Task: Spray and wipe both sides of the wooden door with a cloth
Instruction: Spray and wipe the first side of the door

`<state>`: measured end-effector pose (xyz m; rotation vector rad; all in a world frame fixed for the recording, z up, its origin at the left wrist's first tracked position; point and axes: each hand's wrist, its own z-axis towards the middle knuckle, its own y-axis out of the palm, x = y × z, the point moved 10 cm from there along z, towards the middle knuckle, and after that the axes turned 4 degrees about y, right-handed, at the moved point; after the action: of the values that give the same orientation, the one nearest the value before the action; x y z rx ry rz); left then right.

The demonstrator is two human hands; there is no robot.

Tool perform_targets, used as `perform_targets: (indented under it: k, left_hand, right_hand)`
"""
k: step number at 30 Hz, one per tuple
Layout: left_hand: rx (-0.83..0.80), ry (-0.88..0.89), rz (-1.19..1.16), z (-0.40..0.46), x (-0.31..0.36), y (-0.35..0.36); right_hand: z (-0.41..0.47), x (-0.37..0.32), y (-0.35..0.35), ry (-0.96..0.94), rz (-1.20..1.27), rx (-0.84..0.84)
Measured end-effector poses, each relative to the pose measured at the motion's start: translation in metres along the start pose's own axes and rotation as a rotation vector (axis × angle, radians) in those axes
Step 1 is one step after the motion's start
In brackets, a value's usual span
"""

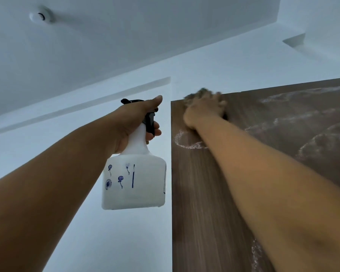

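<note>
Wiping in hand, at the top left corner of the door [204,193]. Right hand [203,112] pressed flat against the wood there, fingers bunched over a cloth [199,94] that shows only as a dark, blurred tuft above the knuckles at the door's top edge; probably gripped in the palm, though the smear of motion hides the hold itself. Left hand [137,122] clenched round the neck of the bottle [134,179], thumb laid along the black spray head, fingers curled near the trigger, the whole held up just beside the door's left edge and clear of the wood. Nozzle direction hard to read from here.

White foamy streaks [190,143] looping just below the right wrist, and wider arcs sweeping across the upper face toward the right edge, with another patch low down by the forearm. So: spray already laid on this face, wiping only begun, other side not in view.

Next, by the look of it: drawing the cloth down and across from the corner through the loops, keeping firm pressure so the foam lifts rather than spreads, working toward the right edge and then lower. Bottle best kept off the face meanwhile.
</note>
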<state>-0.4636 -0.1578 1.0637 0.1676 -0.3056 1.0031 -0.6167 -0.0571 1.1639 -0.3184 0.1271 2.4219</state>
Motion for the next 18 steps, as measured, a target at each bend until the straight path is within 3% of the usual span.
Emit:
perform_targets:
  k: [3,6,9,15,18]
  left_hand:
    - [-0.002,-0.003,0.009,-0.006,-0.003,0.000]
    - [-0.019,-0.010,-0.002,-0.013,-0.010,0.003]
    - [-0.015,-0.020,0.008,-0.018,-0.019,-0.001]
    - [-0.017,-0.034,0.030,-0.026,-0.028,-0.017]
    - [-0.018,-0.035,-0.001,-0.028,-0.028,-0.016]
  right_hand:
    - [-0.029,-0.080,0.003,-0.285,-0.041,-0.022]
    - [-0.026,-0.089,0.008,-0.303,-0.054,-0.100]
    - [-0.015,-0.069,0.005,-0.308,-0.032,-0.036]
    - [0.029,0.069,-0.005,0.145,0.036,-0.008]
    - [0.017,0.074,0.002,0.162,0.075,-0.001]
